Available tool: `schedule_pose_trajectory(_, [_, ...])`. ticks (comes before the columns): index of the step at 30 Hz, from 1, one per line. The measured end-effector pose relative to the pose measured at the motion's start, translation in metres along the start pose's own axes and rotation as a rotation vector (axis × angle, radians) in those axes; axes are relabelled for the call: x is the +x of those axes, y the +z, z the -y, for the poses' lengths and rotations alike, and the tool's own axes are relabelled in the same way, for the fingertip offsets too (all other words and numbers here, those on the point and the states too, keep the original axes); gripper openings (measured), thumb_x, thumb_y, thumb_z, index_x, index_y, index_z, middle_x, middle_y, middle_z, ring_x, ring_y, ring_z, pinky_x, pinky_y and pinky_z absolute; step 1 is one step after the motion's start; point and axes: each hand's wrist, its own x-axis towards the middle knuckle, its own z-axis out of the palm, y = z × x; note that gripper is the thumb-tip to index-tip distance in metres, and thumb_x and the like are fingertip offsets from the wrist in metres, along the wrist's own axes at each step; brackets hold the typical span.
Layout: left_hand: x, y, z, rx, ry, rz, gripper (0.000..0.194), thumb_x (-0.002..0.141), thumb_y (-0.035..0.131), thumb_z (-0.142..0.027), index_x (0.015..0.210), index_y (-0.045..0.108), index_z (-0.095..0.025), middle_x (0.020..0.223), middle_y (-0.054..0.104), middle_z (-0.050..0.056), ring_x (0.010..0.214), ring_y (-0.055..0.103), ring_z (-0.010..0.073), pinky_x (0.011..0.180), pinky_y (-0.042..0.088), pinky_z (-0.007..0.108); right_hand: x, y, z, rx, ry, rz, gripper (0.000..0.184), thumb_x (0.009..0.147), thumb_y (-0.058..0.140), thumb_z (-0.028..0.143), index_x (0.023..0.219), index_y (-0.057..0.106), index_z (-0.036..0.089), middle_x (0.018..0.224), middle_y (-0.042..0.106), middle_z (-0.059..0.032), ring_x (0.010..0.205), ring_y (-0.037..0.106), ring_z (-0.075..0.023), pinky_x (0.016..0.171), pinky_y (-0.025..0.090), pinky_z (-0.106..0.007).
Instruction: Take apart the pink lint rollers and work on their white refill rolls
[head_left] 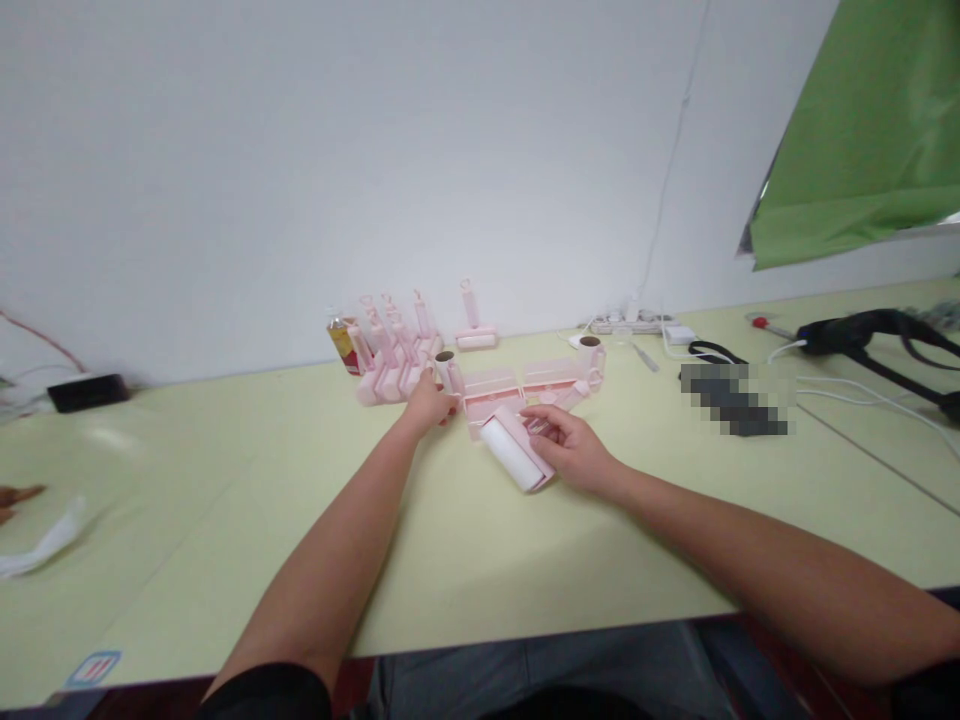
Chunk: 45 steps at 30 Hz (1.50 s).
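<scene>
Head view, single item of record: a pale green-yellow desk (pixel 247 530) against a white wall, carrying a set of pink rollers and two bare hands. Right hand (pixel 574 450): fingers and thumb closed on the upper edge of a pink roller holder (pixel 517 430), which lies slantwise at the near side of the set, its white roll (pixel 512 456) facing the person. Left hand (pixel 433 400): fingers curled, between the group of finished-looking pink rollers (pixel 390 365) and an upright pale roll (pixel 452 377) with a brown core; whether it grips anything cannot be told. Just beyond the held piece: two open pink cases (pixel 491 385) (pixel 553 372), side by side. Further right: a second upright roll (pixel 592 358). By the wall: one pink roller standing apart (pixel 476 338); a bottle (pixel 343 342) behind the group. Hazards, as judged: the nearby upright roll may topple if the left hand knocks it, its footing being narrow; the close-set rollers may tip against one another if brushed; the white roll may slip from its holder should the right hand's hold, seemingly at one edge only, let the piece twist; the open cases may be shoved askew by the holder, so near do they lie.
</scene>
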Motion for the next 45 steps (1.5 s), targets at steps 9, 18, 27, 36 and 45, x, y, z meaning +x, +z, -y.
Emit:
schedule_pose_trajectory(9, [0.001, 0.005, 0.012, -0.061, -0.025, 0.074, 0.106, 0.070, 0.073, -0.014, 0.158, 0.013, -0.023, 0.140, 0.054, 0.020, 0.060, 0.063, 0.0095, 0.045, 0.042, 0.018, 0.000, 0.000, 0.000, -0.019, -0.026, 0.003, 0.041, 0.085, 0.061, 0.026, 0.125, 0.060, 0.018, 0.085, 0.061, -0.0019, 0.062, 0.050, -0.0116, 0.055, 0.039, -0.024])
schedule_pose_trajectory(18, [0.002, 0.006, 0.004, -0.097, -0.001, 0.104, 0.103, 0.068, 0.072, -0.012, 0.156, 0.018, -0.021, 0.125, 0.062, 0.017, 0.060, 0.062, 0.0093, 0.048, 0.045, 0.019, 0.000, 0.000, -0.001, -0.029, 0.001, 0.012, 0.041, 0.085, 0.061, 0.027, 0.125, 0.060, 0.020, 0.085, 0.062, -0.0023, 0.061, 0.050, -0.0124, 0.055, 0.039, -0.024])
schedule_pose_trajectory(27, [-0.013, -0.001, -0.006, 0.016, -0.002, -0.049, 0.089, 0.071, 0.069, -0.016, 0.150, 0.028, -0.017, 0.130, 0.054, 0.018, 0.070, 0.064, 0.0148, 0.055, 0.048, 0.026, -0.001, -0.001, 0.005, -0.041, 0.018, 0.012, 0.041, 0.084, 0.061, 0.027, 0.125, 0.061, 0.018, 0.087, 0.063, -0.0026, 0.062, 0.051, -0.0122, 0.056, 0.040, -0.024])
schedule_pose_trajectory(36, [-0.119, 0.037, -0.057, -0.377, 0.252, 0.123, 0.053, 0.088, 0.055, -0.058, 0.123, 0.045, -0.020, 0.096, 0.063, 0.006, 0.078, 0.062, 0.0170, 0.065, 0.050, 0.028, 0.000, 0.000, 0.010, 0.058, -0.099, -0.111, 0.039, 0.086, 0.062, 0.033, 0.123, 0.059, 0.020, 0.107, 0.065, -0.0063, 0.079, 0.060, -0.0164, 0.068, 0.049, -0.028])
schedule_pose_trajectory(45, [-0.130, 0.047, -0.049, -0.554, 0.245, 0.154, 0.057, 0.069, 0.079, -0.041, 0.114, 0.049, -0.020, 0.100, 0.062, 0.004, 0.085, 0.060, 0.0165, 0.074, 0.051, 0.028, -0.002, 0.000, 0.006, 0.036, 0.011, 0.017, 0.062, 0.086, 0.062, 0.030, 0.144, 0.042, 0.023, 0.089, 0.064, -0.0018, 0.064, 0.056, -0.0126, 0.059, 0.047, -0.025])
